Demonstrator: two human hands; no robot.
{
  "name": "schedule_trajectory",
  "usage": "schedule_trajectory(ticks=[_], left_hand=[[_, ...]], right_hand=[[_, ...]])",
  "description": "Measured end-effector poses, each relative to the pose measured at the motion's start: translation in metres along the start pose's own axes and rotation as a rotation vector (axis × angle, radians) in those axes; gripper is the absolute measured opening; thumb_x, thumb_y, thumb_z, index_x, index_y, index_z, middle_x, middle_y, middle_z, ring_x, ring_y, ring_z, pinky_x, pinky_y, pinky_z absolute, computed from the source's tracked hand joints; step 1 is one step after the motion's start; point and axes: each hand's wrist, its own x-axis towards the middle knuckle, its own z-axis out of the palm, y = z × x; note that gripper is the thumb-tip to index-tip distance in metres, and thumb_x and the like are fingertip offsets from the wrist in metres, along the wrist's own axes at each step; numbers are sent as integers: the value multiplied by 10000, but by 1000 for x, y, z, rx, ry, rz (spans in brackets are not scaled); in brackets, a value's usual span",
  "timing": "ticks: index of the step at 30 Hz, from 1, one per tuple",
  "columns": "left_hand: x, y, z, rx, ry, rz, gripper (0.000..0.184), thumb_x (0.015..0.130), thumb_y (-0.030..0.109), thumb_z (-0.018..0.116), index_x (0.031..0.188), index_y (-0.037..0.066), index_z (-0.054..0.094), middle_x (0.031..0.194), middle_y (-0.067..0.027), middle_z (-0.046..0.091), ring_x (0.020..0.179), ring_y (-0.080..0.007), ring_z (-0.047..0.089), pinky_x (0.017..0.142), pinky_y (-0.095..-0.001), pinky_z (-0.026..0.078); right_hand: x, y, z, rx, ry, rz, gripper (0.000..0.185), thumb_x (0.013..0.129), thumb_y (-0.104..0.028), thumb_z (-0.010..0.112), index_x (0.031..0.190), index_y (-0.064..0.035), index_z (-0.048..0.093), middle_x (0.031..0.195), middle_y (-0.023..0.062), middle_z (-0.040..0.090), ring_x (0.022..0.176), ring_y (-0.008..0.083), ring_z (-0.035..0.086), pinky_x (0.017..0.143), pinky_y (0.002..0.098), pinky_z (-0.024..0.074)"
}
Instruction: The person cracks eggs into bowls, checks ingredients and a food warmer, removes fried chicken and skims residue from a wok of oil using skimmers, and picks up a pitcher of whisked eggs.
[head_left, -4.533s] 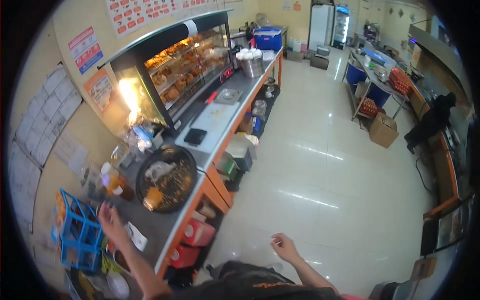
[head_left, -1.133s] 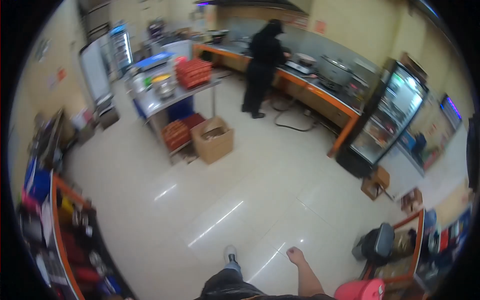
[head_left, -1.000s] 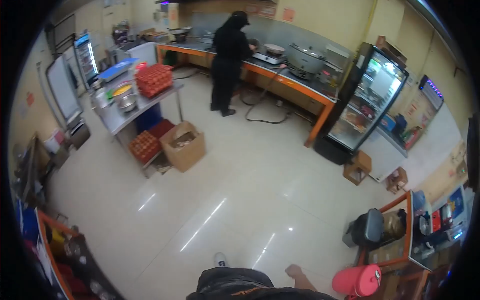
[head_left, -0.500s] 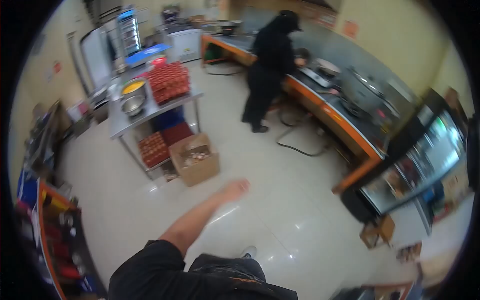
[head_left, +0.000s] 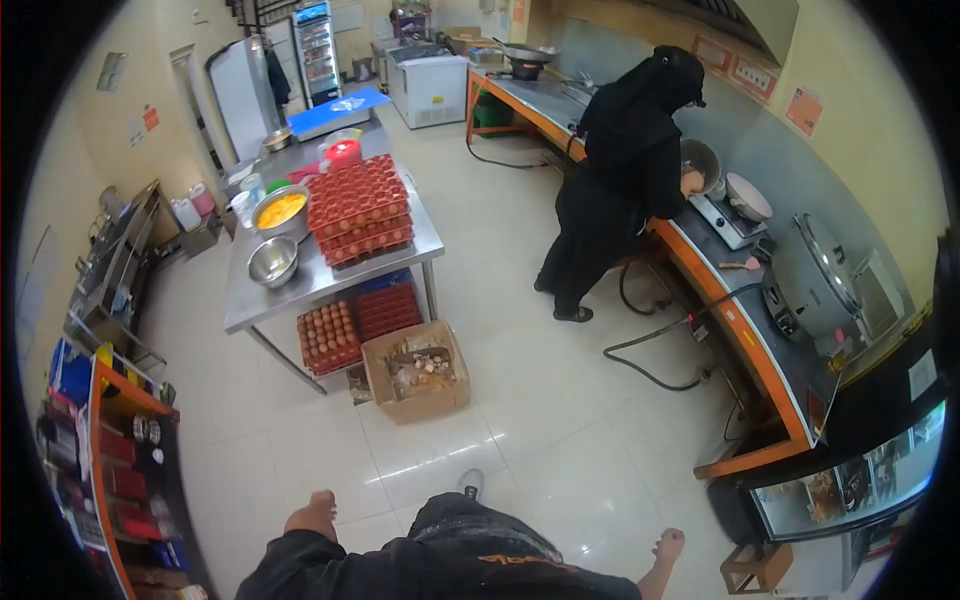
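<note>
With the left hand (head_left: 315, 514) and right hand (head_left: 669, 546) apparently empty, fingers loosely half-curled, good footing on the glossy floor (head_left: 555, 430) calls for short, flat steps, clear of the cardboard box (head_left: 428, 402) at eleven o'clock and the looping hose (head_left: 607, 353) at one.

Glossy tiled floor (head_left: 540, 400), pale yellow walls (head_left: 850, 60)

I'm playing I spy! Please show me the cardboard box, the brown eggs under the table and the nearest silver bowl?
Cardboard box (head_left: 428, 404): head view, on its front side.
Brown eggs (head_left: 327, 333): head view, on one middle shell.
Silver bowl (head_left: 271, 262): head view, on its inside.
</note>
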Motion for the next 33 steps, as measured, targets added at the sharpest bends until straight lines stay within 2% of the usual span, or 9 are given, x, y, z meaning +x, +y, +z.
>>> schedule_trajectory(ticks=[5,11,14,17,18,20,24,27,33], left_hand=[[-23,75,87,166,-209,12,264,869,210,513,1060,32,551,964,-118,626,808,-281,603,699,-446,496],[-75,253,241,228,-531,234,284,875,189,523,1121,52,561,1029,-118,631,852,-285,615,750,-428,485],[-100,351,295,124,-521,348,313,872,210,518,1137,46,555,1061,-126,623,899,-298,610,771,-448,477],[-120,417,334,64,-397,246,402,851,290,532,1174,51,509,1077,-140,606,946,-330,593,790,-479,464],[-126,432,337,100,-381,214,413,852,298,532,1183,53,494,1072,-140,603,919,-333,601,782,-481,467],[-135,464,345,89,-425,160,387,860,290,526,1163,52,499,1044,-138,598,837,-340,613,735,-497,475],[-127,487,365,-122,-324,125,344,866,288,525,1105,41,517,975,-128,602,775,-324,614,665,-470,485],[-124,546,376,-222,-296,74,334,865,281,526,1098,42,521,966,-126,601,765,-320,609,656,-465,482],[-72,754,368,-318,-311,126,313,865,267,529,1083,43,529,949,-122,600,747,-310,601,636,-456,476]], right_hand=[[12,18,94,-654,-457,66,179,788,-207,608,796,-29,593,603,77,557,471,181,512,418,345,432],[100,-36,159,-645,-250,306,266,759,-293,655,744,-29,626,636,115,599,627,217,584,582,368,456],[218,-53,199,-580,-257,205,311,744,-337,678,718,-29,642,652,133,619,705,234,620,664,379,468],[317,-171,335,-1077,-748,-389,421,759,-421,620,862,-15,665,879,206,650,834,353,617,760,429,494],[322,-229,396,-908,-853,-363,414,759,-394,637,902,-6,658,929,212,643,830,343,620,754,436,488],[277,-395,502,-490,-1049,-52,405,804,-344,650,1079,-49,609,941,59,628,802,195,585,640,346,481],[215,-597,710,-438,-1512,-505,399,837,-394,645,1054,-60,620,899,34,624,743,114,574,584,274,465],[173,-708,835,-385,-1512,-1005,371,833,-378,635,1002,-49,632,962,116,663,895,203,633,816,318,487],[155,-831,1028,-449,-1463,-1034,354,840,-343,624,1018,-37,632,975,124,662,914,223,629,816,332,485]])
